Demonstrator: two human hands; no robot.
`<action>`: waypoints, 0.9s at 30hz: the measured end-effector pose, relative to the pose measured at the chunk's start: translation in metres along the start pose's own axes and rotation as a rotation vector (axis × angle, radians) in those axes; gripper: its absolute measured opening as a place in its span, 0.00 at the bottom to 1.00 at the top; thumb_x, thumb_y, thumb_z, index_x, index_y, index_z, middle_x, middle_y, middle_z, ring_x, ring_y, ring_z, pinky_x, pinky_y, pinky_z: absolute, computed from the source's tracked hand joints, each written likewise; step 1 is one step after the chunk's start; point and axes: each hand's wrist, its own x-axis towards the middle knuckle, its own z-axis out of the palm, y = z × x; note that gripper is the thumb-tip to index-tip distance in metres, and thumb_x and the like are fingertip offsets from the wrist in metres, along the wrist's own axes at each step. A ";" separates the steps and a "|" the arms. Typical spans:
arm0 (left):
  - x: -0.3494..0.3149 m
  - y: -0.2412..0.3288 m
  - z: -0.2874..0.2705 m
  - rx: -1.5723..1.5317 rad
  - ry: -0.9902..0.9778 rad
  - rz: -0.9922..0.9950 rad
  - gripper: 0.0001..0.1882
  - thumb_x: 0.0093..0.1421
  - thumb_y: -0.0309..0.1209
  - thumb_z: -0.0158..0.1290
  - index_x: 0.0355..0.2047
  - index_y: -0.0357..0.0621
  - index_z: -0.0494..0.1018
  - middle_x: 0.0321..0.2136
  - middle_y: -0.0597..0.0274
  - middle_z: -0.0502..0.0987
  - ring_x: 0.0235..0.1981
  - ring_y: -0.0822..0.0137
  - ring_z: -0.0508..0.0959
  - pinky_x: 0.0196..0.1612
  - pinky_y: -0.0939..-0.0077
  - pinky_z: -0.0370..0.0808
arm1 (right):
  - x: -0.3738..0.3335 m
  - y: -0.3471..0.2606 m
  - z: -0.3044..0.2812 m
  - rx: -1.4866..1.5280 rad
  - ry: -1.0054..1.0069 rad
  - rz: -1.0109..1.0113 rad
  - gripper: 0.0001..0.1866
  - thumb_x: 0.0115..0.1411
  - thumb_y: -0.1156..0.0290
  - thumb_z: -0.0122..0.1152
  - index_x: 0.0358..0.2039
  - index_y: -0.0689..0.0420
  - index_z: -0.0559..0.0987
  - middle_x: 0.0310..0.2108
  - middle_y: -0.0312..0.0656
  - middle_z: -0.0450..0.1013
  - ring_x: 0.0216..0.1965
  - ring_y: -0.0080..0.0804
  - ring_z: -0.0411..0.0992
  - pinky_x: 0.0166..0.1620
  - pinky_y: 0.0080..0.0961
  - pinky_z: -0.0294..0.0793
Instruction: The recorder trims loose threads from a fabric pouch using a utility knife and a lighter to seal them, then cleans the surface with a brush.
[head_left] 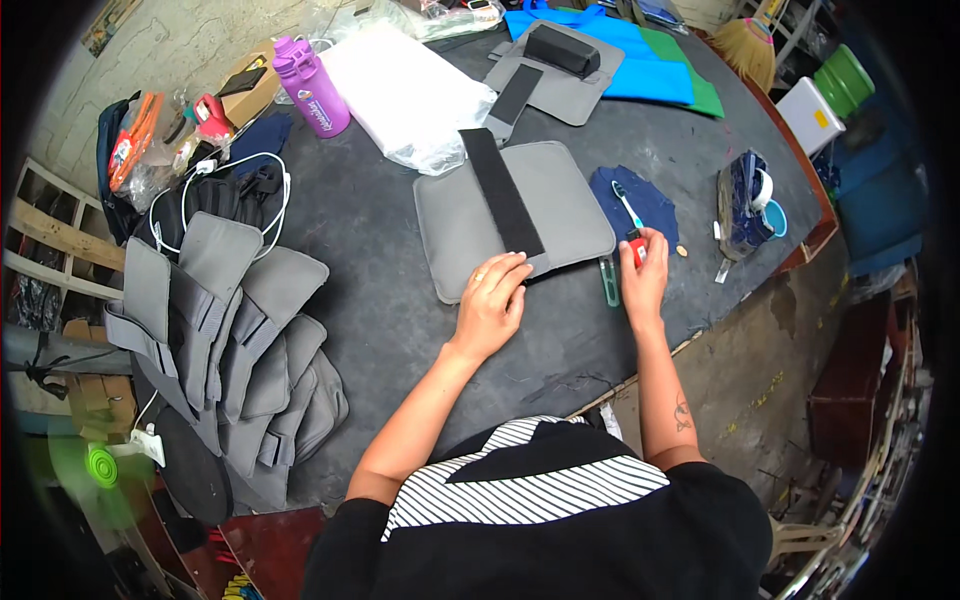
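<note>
A grey padded fabric panel (570, 205) lies in front of me, with a wide black strap (497, 185) running across it and past its far edge. My left hand (490, 300) rests on the panel's near edge by the strap's end, fingers stretched out. At the panel's right corner my right hand (645, 283) is closed around a small round red object (638, 250) with a dark top; its exact kind is unclear. Just beyond it, a toothbrush (627, 202) lies on a dark blue cloth piece (655, 208). A slim green tool (609, 282) lies between my right hand and the panel.
Grey strapped pieces (235, 330) are heaped at left, near a white cable (287, 190). Farther back are a purple bottle (312, 90), a white plastic-wrapped bundle (400, 95), another grey panel (585, 95) and blue bags (650, 75). A dark blue pouch (738, 210) stands right. A green fan (102, 465) spins lower left.
</note>
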 end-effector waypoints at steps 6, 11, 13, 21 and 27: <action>0.009 -0.009 0.006 -0.053 -0.182 -0.168 0.16 0.46 0.21 0.60 0.38 0.39 0.74 0.46 0.57 0.74 0.46 0.57 0.76 0.48 0.66 0.73 | -0.034 -0.002 -0.023 -0.266 -0.306 -0.295 0.17 0.48 0.70 0.68 0.38 0.56 0.74 0.38 0.44 0.67 0.44 0.44 0.65 0.48 0.38 0.63; 0.000 -0.019 0.013 -0.042 -0.131 -0.090 0.06 0.49 0.22 0.60 0.29 0.38 0.77 0.44 0.59 0.76 0.42 0.59 0.77 0.46 0.68 0.73 | -0.030 0.017 -0.034 -0.156 -0.151 -0.027 0.08 0.55 0.81 0.52 0.37 0.61 0.73 0.35 0.51 0.70 0.36 0.53 0.70 0.40 0.40 0.69; 0.000 -0.020 0.013 -0.068 -0.131 -0.109 0.06 0.49 0.22 0.59 0.29 0.37 0.77 0.44 0.59 0.76 0.41 0.60 0.78 0.45 0.68 0.73 | -0.019 0.010 -0.041 -0.131 -0.031 -0.028 0.08 0.59 0.81 0.46 0.39 0.62 0.72 0.37 0.53 0.70 0.36 0.53 0.71 0.39 0.40 0.70; 0.008 -0.024 0.011 -0.192 -0.226 -0.279 0.01 0.55 0.18 0.50 0.27 0.34 0.70 0.43 0.55 0.72 0.45 0.56 0.73 0.47 0.67 0.70 | -0.044 -0.055 -0.008 -0.033 -0.282 -0.246 0.15 0.46 0.71 0.68 0.35 0.59 0.76 0.33 0.44 0.70 0.34 0.45 0.72 0.37 0.35 0.71; 0.010 -0.021 0.014 -0.158 -0.221 -0.249 0.01 0.56 0.17 0.47 0.28 0.34 0.67 0.42 0.54 0.69 0.46 0.55 0.70 0.51 0.65 0.67 | -0.050 -0.067 0.009 -0.065 -0.307 -0.335 0.11 0.45 0.72 0.67 0.29 0.57 0.77 0.29 0.39 0.68 0.30 0.39 0.71 0.35 0.34 0.68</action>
